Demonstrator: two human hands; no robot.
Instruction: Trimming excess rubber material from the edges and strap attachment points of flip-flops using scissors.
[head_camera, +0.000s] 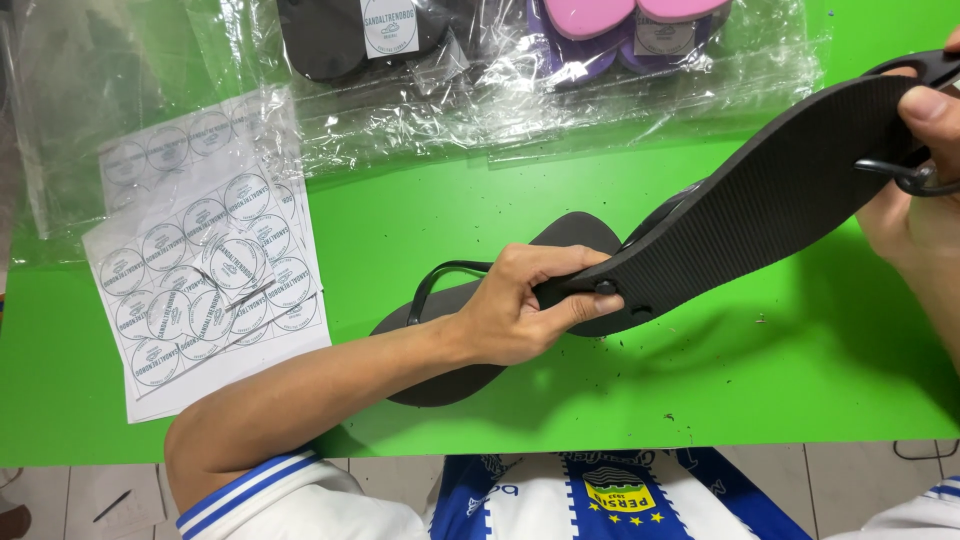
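Head view: green tabletop (420, 190), tiled floor below its near edge. Black sandal (760, 200) held sole-up above the tabletop, tilted for strap access. Left hand (520, 310) fingers clenched on its near end, steadying; right hand (925, 190) fingers grasping the far end. Left of the sandal, 1 sticker sheet (200, 270); beneath, a second sandal (450, 370); beyond, bagged sandals (560, 40).

a sheet of round white stickers (205, 290) lies on the green table (780, 370) at left. clear plastic bags (520, 110) along the far edge hold black sandals (330, 35) and pink-and-purple sandals (625, 25).
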